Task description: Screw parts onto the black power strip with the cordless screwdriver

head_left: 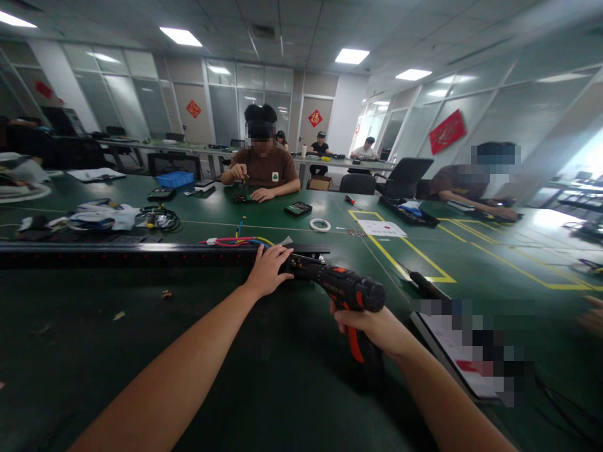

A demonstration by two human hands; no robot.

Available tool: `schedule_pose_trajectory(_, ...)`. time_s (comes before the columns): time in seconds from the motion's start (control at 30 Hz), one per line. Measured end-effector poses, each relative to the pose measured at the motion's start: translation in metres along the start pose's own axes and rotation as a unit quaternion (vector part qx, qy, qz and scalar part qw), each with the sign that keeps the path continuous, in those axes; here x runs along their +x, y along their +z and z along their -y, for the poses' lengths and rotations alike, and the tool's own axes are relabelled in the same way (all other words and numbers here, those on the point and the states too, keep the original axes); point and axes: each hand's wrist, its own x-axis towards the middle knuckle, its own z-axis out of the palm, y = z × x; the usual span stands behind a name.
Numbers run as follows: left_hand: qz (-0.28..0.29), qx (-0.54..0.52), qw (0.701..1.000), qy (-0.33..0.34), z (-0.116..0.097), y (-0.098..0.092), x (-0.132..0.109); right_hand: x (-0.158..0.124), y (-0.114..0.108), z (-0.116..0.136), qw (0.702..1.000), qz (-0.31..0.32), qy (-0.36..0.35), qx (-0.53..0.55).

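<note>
Screwdriving step judged in hand: long black strip (pixel 117 255) is clamped at its right end, mid-table, by left hand (pixel 268 270) (fingers curled over it). Cordless screwdriver (pixel 346 290) is gripped in closed right hand (pixel 372 326). Next: bit must be kept square.

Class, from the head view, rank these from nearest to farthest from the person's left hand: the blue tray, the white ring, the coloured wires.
1. Coloured wires: just beyond the left hand, slightly to its left.
2. White ring: farther back, to the right.
3. Blue tray: far back on the left.
</note>
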Motion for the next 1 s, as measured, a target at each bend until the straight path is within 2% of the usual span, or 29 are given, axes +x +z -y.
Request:
schedule_pose_trajectory(0.7,0.005,-0.008,1.0,-0.003,-0.0004,-0.0033,-0.0013,0.0021,0.0037,-0.0005,1.0,0.002,-0.009,-0.014)
schedule_pose_trajectory(1.0,-0.002,-0.012,1.0,0.004,0.0049,0.0014,-0.0014,0.0015,0.0044,0.0006,1.0,0.001,-0.003,-0.024)
